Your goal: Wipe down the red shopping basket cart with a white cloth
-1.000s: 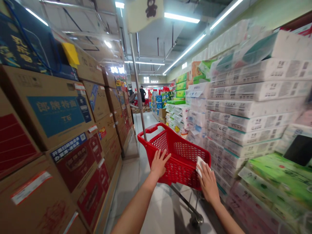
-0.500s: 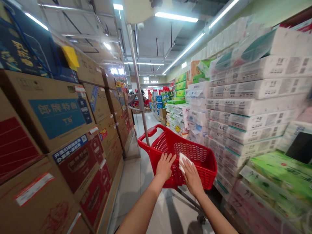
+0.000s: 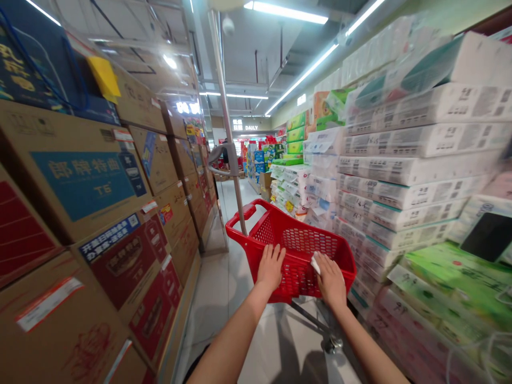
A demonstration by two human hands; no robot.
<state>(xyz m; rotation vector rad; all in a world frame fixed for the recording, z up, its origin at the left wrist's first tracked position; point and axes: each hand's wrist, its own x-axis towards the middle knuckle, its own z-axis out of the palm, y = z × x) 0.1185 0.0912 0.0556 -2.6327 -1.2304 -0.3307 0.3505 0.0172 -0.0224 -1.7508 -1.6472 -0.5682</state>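
A red plastic shopping cart (image 3: 304, 237) stands in front of me, with a grey pole rising from its handle side. My left hand (image 3: 271, 268) lies on the near rim, fingers stretched out over the edge, holding nothing. To its right, my right hand (image 3: 330, 277) is on the same near side with a folded white tissue (image 3: 316, 263) under its fingers. Most of the tissue is hidden by the hand; only its left part shows. The part of the basket that I can see holds nothing.
Stacked cardboard cartons (image 3: 86, 170) line the left side. Packs of white paper tissue (image 3: 400, 173) are piled high on the right, with green packs (image 3: 444, 277) and a dark tablet-like thing (image 3: 488, 236) nearer me. A tiled aisle (image 3: 232, 202) runs ahead.
My right hand has slid right along the cart's near side with the tissue, which now shows less. The left hand stays at the rim. The view has tilted down slightly.
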